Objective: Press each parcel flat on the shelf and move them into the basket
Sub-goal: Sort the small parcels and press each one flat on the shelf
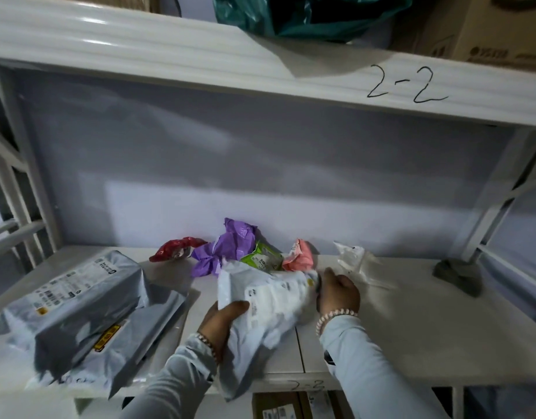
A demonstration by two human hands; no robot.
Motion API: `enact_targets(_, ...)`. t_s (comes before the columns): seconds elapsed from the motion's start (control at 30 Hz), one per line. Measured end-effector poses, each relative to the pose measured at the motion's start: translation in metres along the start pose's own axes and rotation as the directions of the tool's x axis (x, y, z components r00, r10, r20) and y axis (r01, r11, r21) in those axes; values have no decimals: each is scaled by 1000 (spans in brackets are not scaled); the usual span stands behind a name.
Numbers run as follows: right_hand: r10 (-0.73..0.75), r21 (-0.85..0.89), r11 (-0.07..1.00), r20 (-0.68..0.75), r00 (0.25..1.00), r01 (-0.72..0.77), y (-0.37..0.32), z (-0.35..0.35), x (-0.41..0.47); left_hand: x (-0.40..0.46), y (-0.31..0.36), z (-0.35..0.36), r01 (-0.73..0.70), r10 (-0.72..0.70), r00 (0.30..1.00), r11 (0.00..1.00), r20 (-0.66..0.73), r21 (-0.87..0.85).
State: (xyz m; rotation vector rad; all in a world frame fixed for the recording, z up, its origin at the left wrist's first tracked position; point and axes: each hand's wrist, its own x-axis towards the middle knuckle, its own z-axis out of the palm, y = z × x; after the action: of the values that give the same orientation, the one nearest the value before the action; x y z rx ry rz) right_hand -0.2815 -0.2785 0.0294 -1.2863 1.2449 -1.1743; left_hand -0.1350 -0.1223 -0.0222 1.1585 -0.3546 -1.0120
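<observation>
A white poly-mailer parcel (266, 300) lies across the middle of the white shelf (412, 328), its lower end hanging over the front edge. My left hand (223, 320) grips its left edge, thumb on top. My right hand (337, 290) holds its right end, fingers curled at the edge. Behind it, against the back wall, sit a red parcel (177, 247), a purple one (227, 246), a green one (262, 258) and a pink one (300, 257). A clear plastic bag (359, 261) lies to the right. No basket is in view.
Large grey parcels (76, 303) are stacked on the shelf's left side. A dark grey object (458, 275) sits at the right rear by the upright. The upper shelf beam marked "2-2" (407, 86) hangs overhead. Cardboard boxes (279, 408) show below.
</observation>
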Motion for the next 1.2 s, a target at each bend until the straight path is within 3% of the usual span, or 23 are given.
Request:
enact_targets(0.07, 146, -9, 989, 99, 984, -146, 3, -3, 2, -1, 5, -5, 71, -71, 997, 994, 0, -86)
enact_targets(0.13, 290, -127, 956, 278, 916, -264, 9, -5, -5, -6, 9, -6, 132, -127, 990, 987, 60, -95)
enact_targets(0.2, 420, -101, 894, 522, 742, -435, 16, -5, -21, -9, 10, -3, 160, -155, 985, 985, 81, -63)
enact_targets(0.27, 397, -54, 873, 656, 642, -485, 19, 0, -36, -11, 7, 3, 196, -191, 977, 980, 100, -43)
enact_targets(0.3, 383, -74, 891, 652, 655, -447, 20, 3, -39, -12, 6, 6, 217, -214, 972, 976, 95, -21)
enact_targets(0.4, 330, -133, 943, 483, 811, -304, 15, 13, -41, -13, 1, 11, 239, -239, 968, 971, 76, 13)
enact_targets(0.43, 312, -117, 949, 461, 831, -292, 14, 12, -41, -13, -2, 9, 236, -236, 970, 972, 64, 11)
enact_targets(0.47, 317, -96, 946, 469, 825, -309, 14, 11, -41, -12, -2, 8, 231, -231, 972, 973, 46, 4)
enact_targets(0.57, 294, -55, 938, 645, 706, -341, 16, 4, -52, -6, -6, 4, 240, -241, 970, 971, -33, -14)
enact_targets(0.63, 162, -107, 987, 696, 699, -122, 23, 10, -60, -3, -8, 5, 230, -230, 969, 973, -84, -10)
enact_targets(0.7, 34, -147, 985, 663, 748, 86, 29, 18, -61, 2, -14, 3, 216, -216, 968, 976, -125, -11)
enact_targets(0.77, 25, -108, 993, 609, 793, 51, 30, 20, -55, 6, -16, 0, 209, -209, 965, 978, -158, -16)
enact_targets(0.9, 121, 72, 982, 475, 872, -176, 32, -5, -33, 2, -2, -10, 156, -161, 963, 987, -215, -40)
enact_targets(1.03, 257, 278, 902, 272, 928, -331, 49, -32, -12, -2, 9, -16, 115, -128, 988, 983, -89, -140)
enact_targets(1.1, 288, 175, 930, 205, 935, -324, 63, -36, -8, -1, 12, -15, 91, -99, 993, 990, -64, -108)
enact_targets(1.2, 263, -186, 954, 139, 955, -235, 76, -34, -4, 2, 13, -11, 84, -85, 993, 996, -81, -23)
